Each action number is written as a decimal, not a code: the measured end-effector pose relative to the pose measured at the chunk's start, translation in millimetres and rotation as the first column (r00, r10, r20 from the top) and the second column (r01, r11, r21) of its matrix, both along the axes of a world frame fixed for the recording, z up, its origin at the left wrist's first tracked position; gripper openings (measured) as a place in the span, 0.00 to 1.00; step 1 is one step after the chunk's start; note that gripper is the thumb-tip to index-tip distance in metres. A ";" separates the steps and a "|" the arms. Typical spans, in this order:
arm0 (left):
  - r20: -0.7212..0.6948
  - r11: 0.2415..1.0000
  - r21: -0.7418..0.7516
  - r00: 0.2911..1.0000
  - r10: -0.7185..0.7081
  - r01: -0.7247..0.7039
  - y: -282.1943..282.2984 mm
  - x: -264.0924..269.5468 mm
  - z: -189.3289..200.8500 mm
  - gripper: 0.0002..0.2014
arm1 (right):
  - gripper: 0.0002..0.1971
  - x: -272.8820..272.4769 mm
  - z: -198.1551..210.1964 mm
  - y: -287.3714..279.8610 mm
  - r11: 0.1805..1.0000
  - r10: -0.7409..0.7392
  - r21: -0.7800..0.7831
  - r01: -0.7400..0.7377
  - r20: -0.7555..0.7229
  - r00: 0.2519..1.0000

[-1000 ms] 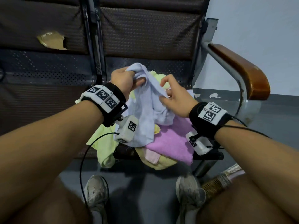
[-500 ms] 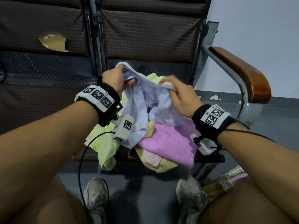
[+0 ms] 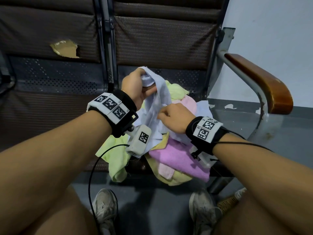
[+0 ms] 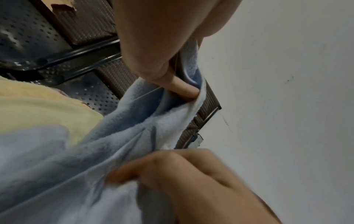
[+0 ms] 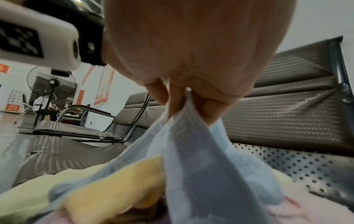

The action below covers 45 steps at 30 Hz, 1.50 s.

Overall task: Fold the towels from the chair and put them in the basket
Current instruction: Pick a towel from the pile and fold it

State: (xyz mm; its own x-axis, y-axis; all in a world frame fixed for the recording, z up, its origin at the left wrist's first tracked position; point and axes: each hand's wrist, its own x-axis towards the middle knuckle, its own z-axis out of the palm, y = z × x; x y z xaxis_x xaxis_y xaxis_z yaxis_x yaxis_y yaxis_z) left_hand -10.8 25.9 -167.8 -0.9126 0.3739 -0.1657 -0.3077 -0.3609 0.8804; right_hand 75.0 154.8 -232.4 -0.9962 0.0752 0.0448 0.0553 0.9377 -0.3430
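Observation:
A light blue towel (image 3: 159, 106) hangs bunched above a heap of towels on the chair seat (image 3: 177, 78). My left hand (image 3: 135, 85) grips its upper edge, thumb and fingers curled round the cloth (image 4: 134, 136). Lower and to the right, my right hand (image 3: 172, 117) pinches another part of the same towel (image 5: 191, 144) between fingertips. Under it lie a pink towel (image 3: 176, 156), a green-yellow towel (image 3: 116, 158) that droops off the seat's front edge, and a yellow towel (image 3: 177, 178). A woven basket (image 3: 227, 203) peeks out at the floor beside my right leg.
The chair has a dark mesh backrest (image 3: 160, 39) and a wooden armrest (image 3: 264, 83) on the right. The neighbouring seat's backrest (image 3: 42, 31) has a torn patch. A grey wall (image 3: 271, 22) stands at right. My shoes (image 3: 105, 207) rest on the dark floor below the seat.
My right hand let its earlier hold slide and moved down and towards me along the blue towel, now pinching it lower. The left hand stayed high on the upper edge.

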 end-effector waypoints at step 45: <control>-0.139 0.822 -0.537 0.981 0.138 -0.191 -48.8 -53.6 -33.6 0.19 | 0.17 36.8 34.9 84.8 0.914 -0.338 -0.312 0.260 -0.229 0.913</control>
